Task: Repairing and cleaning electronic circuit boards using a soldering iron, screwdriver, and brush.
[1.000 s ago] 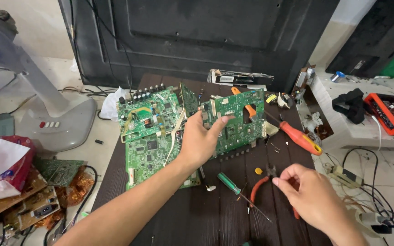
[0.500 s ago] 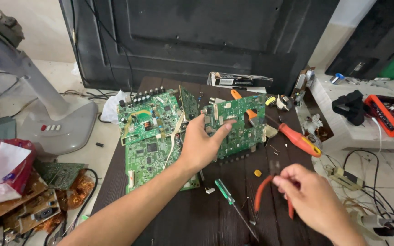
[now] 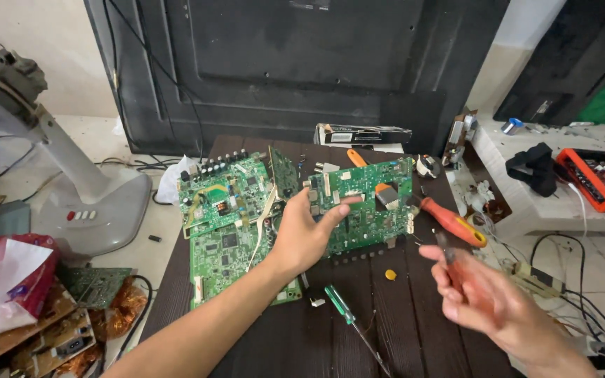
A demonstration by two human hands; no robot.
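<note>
Under left grip (image 3: pixel 309 227): circuit board (image 3: pixel 365 210)

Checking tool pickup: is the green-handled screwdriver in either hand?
No. The green-handled screwdriver lies on the dark table, between the left hand, which holds a circuit board, and the right hand, which grips red-handled pliers.

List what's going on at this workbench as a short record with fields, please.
Setting: dark wooden table, big black panel propped behind
Left hand: grips the edge of a green circuit board, tilted up
Right hand: holds red-handled pliers, blurred
Beside left board: larger green board lying flat
On table: green screwdriver, red screwdriver
Floor, left: fan base, more boards
</note>
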